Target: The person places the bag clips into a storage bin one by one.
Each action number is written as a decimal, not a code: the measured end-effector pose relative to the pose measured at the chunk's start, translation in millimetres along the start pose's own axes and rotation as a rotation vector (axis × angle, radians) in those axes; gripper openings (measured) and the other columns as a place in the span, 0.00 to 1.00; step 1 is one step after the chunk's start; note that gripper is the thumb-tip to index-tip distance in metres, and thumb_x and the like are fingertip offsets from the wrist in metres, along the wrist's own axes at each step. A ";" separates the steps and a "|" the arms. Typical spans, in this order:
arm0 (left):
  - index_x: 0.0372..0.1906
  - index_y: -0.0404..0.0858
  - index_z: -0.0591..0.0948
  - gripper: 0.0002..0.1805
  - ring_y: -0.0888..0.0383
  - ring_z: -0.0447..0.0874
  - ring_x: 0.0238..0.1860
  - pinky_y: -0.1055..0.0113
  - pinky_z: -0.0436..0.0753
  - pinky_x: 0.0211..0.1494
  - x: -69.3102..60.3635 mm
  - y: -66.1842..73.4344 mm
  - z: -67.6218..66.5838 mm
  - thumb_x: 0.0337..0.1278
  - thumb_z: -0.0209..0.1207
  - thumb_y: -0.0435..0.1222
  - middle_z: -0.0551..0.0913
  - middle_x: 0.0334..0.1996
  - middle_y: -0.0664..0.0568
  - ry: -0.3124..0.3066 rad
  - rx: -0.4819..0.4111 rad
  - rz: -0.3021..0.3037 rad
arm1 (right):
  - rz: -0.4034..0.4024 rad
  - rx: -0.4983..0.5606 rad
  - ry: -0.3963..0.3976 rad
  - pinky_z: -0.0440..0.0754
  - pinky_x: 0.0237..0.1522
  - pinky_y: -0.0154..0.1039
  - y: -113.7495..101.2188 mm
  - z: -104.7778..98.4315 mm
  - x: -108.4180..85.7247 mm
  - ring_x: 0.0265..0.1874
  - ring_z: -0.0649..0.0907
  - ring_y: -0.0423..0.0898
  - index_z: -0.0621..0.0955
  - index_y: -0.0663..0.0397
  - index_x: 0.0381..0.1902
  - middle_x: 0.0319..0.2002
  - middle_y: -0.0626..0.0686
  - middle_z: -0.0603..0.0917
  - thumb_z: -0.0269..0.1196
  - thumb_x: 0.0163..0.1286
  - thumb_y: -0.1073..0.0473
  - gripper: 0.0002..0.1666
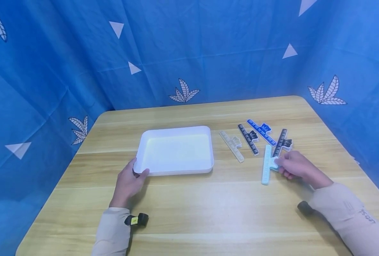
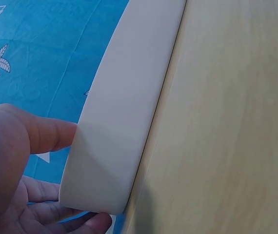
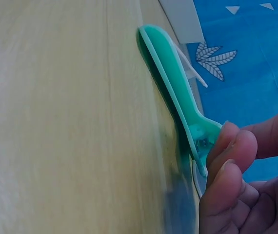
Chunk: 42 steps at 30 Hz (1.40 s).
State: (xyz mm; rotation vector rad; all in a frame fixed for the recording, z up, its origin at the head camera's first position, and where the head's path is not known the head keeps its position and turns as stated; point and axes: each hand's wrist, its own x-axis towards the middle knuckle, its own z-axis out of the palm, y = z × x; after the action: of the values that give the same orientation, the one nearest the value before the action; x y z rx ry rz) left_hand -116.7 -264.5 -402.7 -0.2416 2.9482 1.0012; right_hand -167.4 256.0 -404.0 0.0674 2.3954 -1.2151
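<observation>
My left hand (image 1: 129, 182) holds the near left corner of a white tray (image 1: 176, 174), thumb over the rim and fingers against the outer wall. In the left wrist view the tray's side (image 2: 119, 97) rises along the table. On the right, my right hand (image 1: 295, 165) pinches the handle of a mint green clip (image 1: 266, 165) with a piano-key pattern. Seen from the right wrist, the clip (image 3: 170, 68) lies edge-on, its spring showing beside my fingertips (image 3: 234, 148). Just behind it is a black clip (image 1: 279, 142), its handle near my knuckles.
Between tray and right hand lie a pale beige clip (image 1: 231, 146), another black clip (image 1: 248, 139) and a blue clip (image 1: 261, 132). The wooden table (image 1: 208, 217) ends at a blue patterned curtain (image 1: 208, 53) behind and at both sides.
</observation>
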 end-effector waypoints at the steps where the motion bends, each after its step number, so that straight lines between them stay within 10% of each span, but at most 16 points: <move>1: 0.74 0.27 0.50 0.43 0.34 0.60 0.68 0.43 0.61 0.70 0.1 0.0 -0.2 0.67 0.55 0.45 0.61 0.68 0.28 0.000 0.002 0.000 | 0.000 0.005 0.002 0.78 0.20 0.33 -0.5 -0.1 -0.1 0.18 0.75 0.42 0.76 0.64 0.31 0.22 0.50 0.77 0.51 0.74 0.56 0.17; 42: 0.75 0.28 0.49 0.44 0.34 0.64 0.66 0.43 0.64 0.68 0.3 -4.7 -0.5 0.67 0.54 0.48 0.63 0.66 0.28 -0.031 -0.014 0.009 | -0.027 0.038 -0.005 0.71 0.20 0.35 -6.4 -10.7 -0.5 0.16 0.71 0.43 0.73 0.55 0.22 0.14 0.47 0.70 0.51 0.75 0.52 0.21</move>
State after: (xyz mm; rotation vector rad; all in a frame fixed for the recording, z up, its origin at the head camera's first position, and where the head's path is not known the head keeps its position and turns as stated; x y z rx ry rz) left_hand -116.4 -268.5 -405.2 -0.2115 2.9183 1.0178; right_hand -172.5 260.5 -393.6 0.0439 2.3763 -1.2719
